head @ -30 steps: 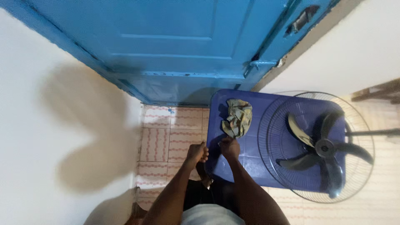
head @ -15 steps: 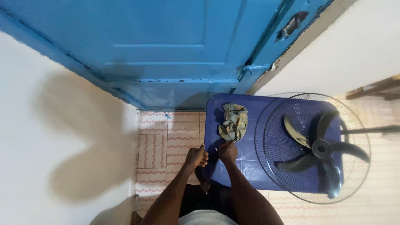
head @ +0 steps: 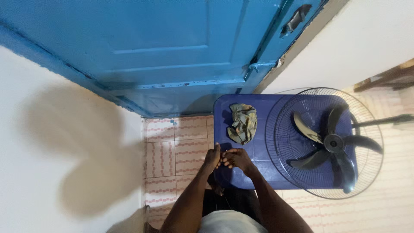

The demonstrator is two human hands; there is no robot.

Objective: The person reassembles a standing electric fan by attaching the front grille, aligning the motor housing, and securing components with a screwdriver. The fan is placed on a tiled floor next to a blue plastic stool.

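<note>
Left hand [head: 212,158], right hand [head: 236,159] (fingertips touching), blue table [head: 258,151]; crumpled cloth [head: 242,122] near

two bare forearms with no sleeves, watch or rings showing. the left hand [head: 212,157] and right hand [head: 236,159] are bare too. a pale grey-white garment covers the torso at the near edge, with dark shorts or trousers just beyond.
</note>
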